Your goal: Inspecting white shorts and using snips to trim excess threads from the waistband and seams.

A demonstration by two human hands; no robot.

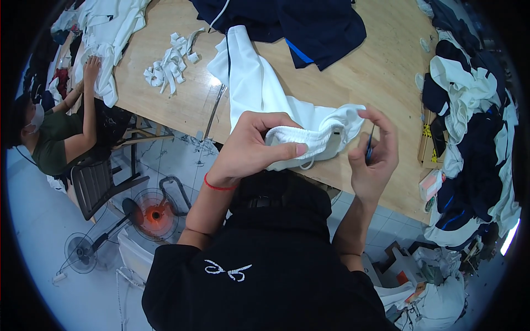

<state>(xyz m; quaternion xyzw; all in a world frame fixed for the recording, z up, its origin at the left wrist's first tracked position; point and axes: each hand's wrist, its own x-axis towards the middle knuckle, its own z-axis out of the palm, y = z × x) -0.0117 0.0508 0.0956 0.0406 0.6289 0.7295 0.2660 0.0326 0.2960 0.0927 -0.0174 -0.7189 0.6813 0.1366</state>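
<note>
White trousers [259, 83] with a dark side stripe lie across the table, their gathered elastic waistband [316, 139] raised at the near edge. My left hand [256, 138] is closed on the left part of that waistband, the thumb pressed along it. A white cord loop hangs beneath the band. My right hand [378, 151] grips small dark thread snips [370, 143], blades pointing up. Its index fingertip meets the far right corner of the waistband; whether it pinches the cloth I cannot tell.
Dark navy garments [276, 22] lie at the table's far side, with white fabric strips [171, 63] left of the trousers. Clothes are heaped [469, 121] at right. A masked person [61, 127] handles white cloth at left. Fans [154, 215] stand on the floor.
</note>
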